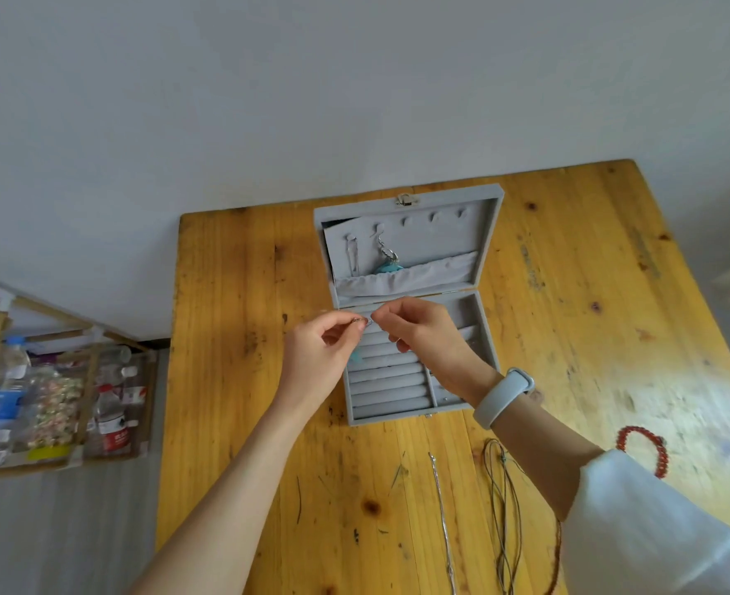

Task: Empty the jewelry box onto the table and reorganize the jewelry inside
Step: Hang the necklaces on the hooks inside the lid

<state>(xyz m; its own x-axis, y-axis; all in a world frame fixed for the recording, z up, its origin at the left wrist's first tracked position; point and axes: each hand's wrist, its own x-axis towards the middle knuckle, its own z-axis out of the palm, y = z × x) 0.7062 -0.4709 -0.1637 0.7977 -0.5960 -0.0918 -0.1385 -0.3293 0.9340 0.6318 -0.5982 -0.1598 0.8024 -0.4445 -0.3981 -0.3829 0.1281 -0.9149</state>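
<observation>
Head view: a grey jewelry box [415, 319] stands open near the far edge of a wooden table [234, 423], its lid [410, 238] leaning back. Inside the lid, a thin chain [353, 257] hangs from the leftmost hook, and a chain with a turquoise pendant [391, 261] hangs from the next, dipping into the fabric pocket [415, 277]. The base holds padded ring rolls [387, 388] on the left and small compartments on the right.

Both hands hover over the box's far left corner. The left hand [318, 358] and the right hand [430, 337] each pinch, between thumb and forefinger, a small silvery piece [361, 322] held between them; its kind is too small to tell. A turquoise bit [357, 357] shows beside the left palm. The right wrist wears a pale band [503, 397].

Toward the near edge lie a silver chain [442, 508], a bundle of dark cord [505, 508], and, nearer the right edge, a red bead bracelet [644, 448]. Left of the table stands a rack of bottles [54, 401].
</observation>
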